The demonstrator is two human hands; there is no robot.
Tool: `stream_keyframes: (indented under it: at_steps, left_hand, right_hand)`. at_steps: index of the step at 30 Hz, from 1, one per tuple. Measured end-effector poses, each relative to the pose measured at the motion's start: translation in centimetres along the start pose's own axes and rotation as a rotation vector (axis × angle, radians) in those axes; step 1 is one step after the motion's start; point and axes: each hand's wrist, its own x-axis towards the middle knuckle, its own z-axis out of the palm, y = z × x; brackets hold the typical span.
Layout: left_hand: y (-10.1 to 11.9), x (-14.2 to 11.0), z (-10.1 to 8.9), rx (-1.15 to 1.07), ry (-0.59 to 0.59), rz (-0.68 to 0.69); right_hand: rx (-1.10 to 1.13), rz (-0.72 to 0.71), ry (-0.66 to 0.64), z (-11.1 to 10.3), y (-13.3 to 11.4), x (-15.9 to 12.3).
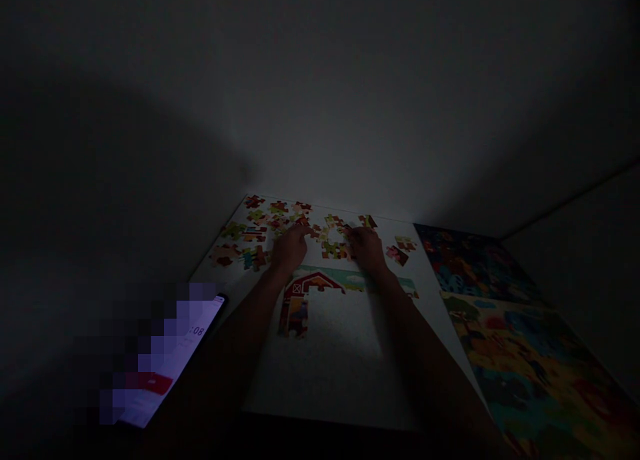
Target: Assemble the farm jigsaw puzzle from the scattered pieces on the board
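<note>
- To my left, a lit, dark-edged rectangular phone stands slanted beside the flat white tabletop.
- On my right lies a yellow-and-green printed picture panel, with a dark blue one beyond it.
- Before me lies the partly joined flat puzzle with a red barn.
- Past it, my left hand and right hand reach among loose, multicoloured, knobbed puzzle pieces; their fingers are bent, but I cannot tell whether either grips one.
- Behind rises a plain grey wall.
</note>
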Motion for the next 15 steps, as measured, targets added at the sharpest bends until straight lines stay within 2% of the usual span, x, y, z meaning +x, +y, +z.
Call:
stream_keyframes:
  at_steps: [7,15]
  left_hand:
    - [-0.2,0.2,-0.1,0.071,0.043,0.005]
    - [0.0,0.0,0.3,0.151,-0.047,0.179]
  right_hand:
    - [0.049,-0.007,0.029,0.3,0.4,-0.1]
    - [0.151,-0.012,0.067,1.4,1.7,0.4]
